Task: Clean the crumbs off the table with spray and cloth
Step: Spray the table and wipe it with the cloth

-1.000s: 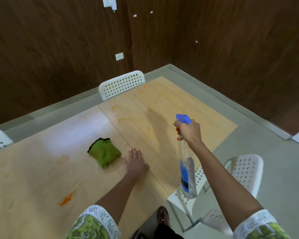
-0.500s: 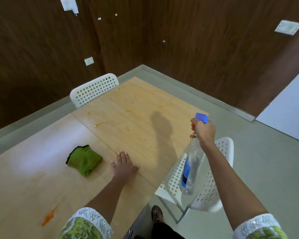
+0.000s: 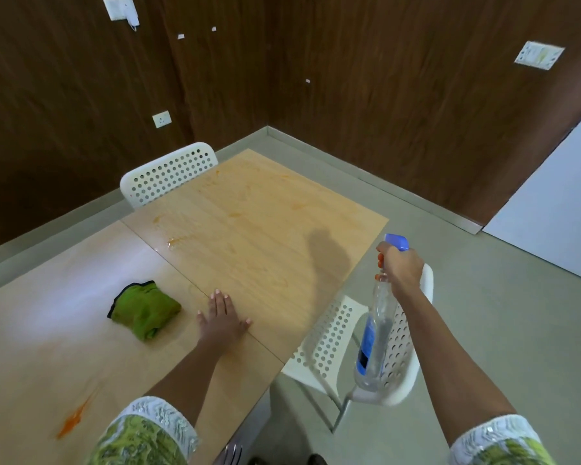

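Since a second ago the right hand (image 3: 401, 266) has swung out past the right edge of the tabletop (image 3: 265, 236), and the spray bottle (image 3: 376, 330) has gone with it. The left hand (image 3: 222, 318) has stayed flat where it was, and the cloth (image 3: 145, 310) has not moved.

The right grip is curled tight round the neck of the spray bottle, just under its blue top. The bottle is clear with a blue label. It hangs down and tilts a little, out over the white chair (image 3: 336, 333) that stands by the right edge of the tabletop.

The left grip is spread, with the fingers straight and the palm pressed down on the tabletop. It holds nothing. It rests near the front edge, right on the line where the two boards of the tabletop meet.

The green cloth is bunched up and lies on the tabletop just beside the left hand, on its left, not touching it.

An orange smear (image 3: 76, 419) sits close to the front edge, well left of the cloth. Fainter orange marks (image 3: 176, 241) show farther back, toward the far edge. A second white chair (image 3: 168, 176) stands at that far edge.
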